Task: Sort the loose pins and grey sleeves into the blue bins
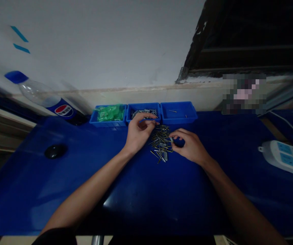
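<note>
A pile of thin gold and silver metal pins [159, 137] lies on the blue table, with a few small grey blocks [165, 156] among them. My left hand [139, 132] is at the pile's left, in front of the middle blue bin [143, 106]. Its thumb and fingertips come together in a pinch; what they hold, if anything, is too small to make out. On the pile's right edge, my right hand [189, 144] has thumb and fingers curled around a small grey piece [171, 139]. Grey parts partly fill the middle bin, behind my left fingers.
Left of the middle bin, another bin holds green plastic bags [110, 113]. The right bin [179, 117] contains a couple of pins. A Pepsi bottle [46, 97] and a black mouse-like object [55, 151] are at left; a white power strip [284, 158] lies at right.
</note>
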`<state>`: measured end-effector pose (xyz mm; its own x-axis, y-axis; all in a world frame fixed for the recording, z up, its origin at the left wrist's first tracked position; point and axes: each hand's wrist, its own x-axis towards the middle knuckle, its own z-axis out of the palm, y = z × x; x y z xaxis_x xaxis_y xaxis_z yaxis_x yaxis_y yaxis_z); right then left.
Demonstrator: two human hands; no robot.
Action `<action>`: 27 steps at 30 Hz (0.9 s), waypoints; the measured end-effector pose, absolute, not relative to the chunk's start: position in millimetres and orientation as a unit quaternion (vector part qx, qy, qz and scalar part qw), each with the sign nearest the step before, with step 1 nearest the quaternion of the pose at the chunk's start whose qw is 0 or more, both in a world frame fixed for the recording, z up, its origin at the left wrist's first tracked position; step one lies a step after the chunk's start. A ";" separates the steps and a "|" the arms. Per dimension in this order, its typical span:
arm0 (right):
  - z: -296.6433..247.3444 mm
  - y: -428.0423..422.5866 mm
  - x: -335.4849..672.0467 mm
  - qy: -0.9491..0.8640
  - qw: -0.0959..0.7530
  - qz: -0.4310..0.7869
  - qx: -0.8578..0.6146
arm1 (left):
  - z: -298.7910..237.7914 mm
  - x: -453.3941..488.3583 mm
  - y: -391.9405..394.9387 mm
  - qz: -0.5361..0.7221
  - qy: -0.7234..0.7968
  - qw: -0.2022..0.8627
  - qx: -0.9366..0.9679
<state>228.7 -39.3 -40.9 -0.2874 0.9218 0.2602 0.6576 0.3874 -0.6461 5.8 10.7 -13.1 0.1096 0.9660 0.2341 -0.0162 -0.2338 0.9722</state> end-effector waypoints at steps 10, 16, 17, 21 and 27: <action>-44.4 -38.0 222.7 -0.686 0.405 0.278 -0.537 | -8.4 5.1 7.0 0.486 0.395 0.471 0.621; -39.0 -36.9 219.8 -0.549 0.516 0.394 -0.527 | -14.0 7.1 4.3 0.425 0.371 0.465 0.682; -36.8 -37.1 219.3 -0.542 0.520 0.405 -0.521 | -15.3 7.6 3.6 0.416 0.367 0.462 0.692; -31.2 -38.9 216.0 -0.534 0.523 0.436 -0.501 | -18.3 9.2 0.0 0.388 0.350 0.465 0.715; -39.2 -39.8 207.7 -0.528 0.521 0.435 -0.510 | -24.4 9.9 -1.2 0.333 0.331 0.470 0.747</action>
<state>207.7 -39.8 -39.2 0.0632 0.9923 0.1066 0.0848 0.1010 -0.9913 9.9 -1.2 -24.4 0.5594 0.8076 0.1868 0.1810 -0.3389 0.9232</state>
